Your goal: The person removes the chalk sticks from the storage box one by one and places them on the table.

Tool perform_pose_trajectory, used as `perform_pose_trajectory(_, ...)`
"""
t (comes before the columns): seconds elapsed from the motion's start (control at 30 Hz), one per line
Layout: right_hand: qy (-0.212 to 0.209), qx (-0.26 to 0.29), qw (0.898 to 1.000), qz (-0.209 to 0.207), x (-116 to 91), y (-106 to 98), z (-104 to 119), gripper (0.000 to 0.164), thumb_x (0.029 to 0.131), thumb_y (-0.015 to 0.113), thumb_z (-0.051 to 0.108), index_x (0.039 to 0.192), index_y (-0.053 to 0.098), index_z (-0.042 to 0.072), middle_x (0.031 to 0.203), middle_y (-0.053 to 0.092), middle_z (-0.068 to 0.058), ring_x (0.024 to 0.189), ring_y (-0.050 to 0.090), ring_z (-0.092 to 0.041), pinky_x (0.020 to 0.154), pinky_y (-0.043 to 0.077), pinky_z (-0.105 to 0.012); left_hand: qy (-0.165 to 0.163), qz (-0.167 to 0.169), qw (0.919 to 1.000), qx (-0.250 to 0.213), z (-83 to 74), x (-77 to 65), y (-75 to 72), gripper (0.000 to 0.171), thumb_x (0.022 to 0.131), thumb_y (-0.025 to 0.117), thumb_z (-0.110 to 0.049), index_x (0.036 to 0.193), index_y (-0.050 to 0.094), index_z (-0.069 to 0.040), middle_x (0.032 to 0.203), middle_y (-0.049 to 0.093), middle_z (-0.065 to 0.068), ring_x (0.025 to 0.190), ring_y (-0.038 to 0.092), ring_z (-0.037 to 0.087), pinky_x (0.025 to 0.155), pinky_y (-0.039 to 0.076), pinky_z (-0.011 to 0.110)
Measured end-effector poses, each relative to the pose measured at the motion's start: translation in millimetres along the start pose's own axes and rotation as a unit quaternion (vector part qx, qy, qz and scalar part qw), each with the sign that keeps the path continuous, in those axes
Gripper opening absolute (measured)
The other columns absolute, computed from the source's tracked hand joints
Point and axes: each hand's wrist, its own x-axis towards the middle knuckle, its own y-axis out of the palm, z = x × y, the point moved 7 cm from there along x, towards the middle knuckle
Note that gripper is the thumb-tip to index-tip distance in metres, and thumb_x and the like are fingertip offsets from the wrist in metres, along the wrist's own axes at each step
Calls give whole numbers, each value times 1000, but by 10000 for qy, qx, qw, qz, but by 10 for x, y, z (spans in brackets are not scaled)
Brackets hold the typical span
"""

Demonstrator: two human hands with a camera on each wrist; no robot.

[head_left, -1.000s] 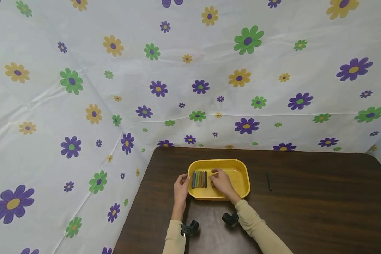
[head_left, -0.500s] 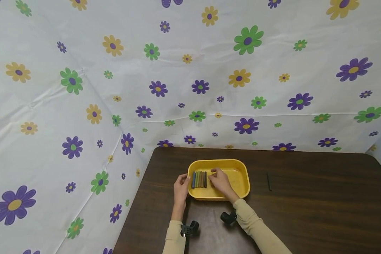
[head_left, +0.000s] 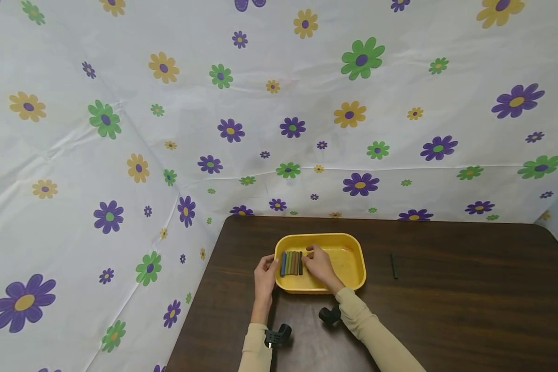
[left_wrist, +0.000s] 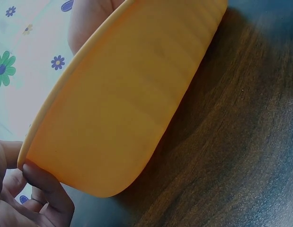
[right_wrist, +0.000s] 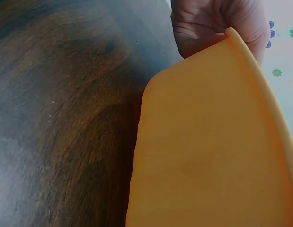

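Note:
A yellow plastic tray [head_left: 349, 258] sits on the table. Inside, at its left end, several crayon-like sticks [head_left: 291, 263] lie side by side in a row, from blue through green and brown to black. My left hand [head_left: 264, 279] pinches the tray's left rim; in the left wrist view its thumb and fingers [left_wrist: 51, 189] hold the corner. My right hand [head_left: 321, 266] reaches over the front rim into the tray, fingers bent, close beside the black stick. Whether anything lies between its fingertips is hidden. The right wrist view shows mostly the tray's outer wall [right_wrist: 208, 142].
A single dark green stick [head_left: 394, 266] lies on the brown wooden table [head_left: 469, 289], to the right of the tray. A white flower-patterned cloth [head_left: 260, 103] hangs behind and to the left of the table.
My right hand has shifted slightly left inside the tray, towards the row of sticks. The left hand, the tray and the lone green stick stay where they were.

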Motion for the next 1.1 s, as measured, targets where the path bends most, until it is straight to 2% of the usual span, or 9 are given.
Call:
perform_pose_trajectory(0.17,208,188,9995,170,1,44,-2,34,100,64,4,130,57,-11,104,69,-23,79,68,-26,66,57,-37,-36,25,10000,-24,-8,-9,1,24,104,63,-14,123,69,-1,89,61,12,60,48,15,51,40,25)
perform_pose_trajectory(0.63,295,264,9990,203,47,81,-10,35,101,65,8,132,57,-8,109,69,-25,81,69,-29,68,57,-38,-11,54,10000,-46,-8,-3,-7,25,104,63,-14,124,68,0,94,62,20,59,47,14,51,40,25)
perform_pose_trajectory(1.1,142,254,9994,176,90,143,-1,38,98,68,3,131,56,-10,103,70,-24,77,69,-27,66,58,-38,54,70,9999,-96,-6,-3,-14,26,104,63,-14,124,67,2,88,60,15,57,47,14,50,39,25)
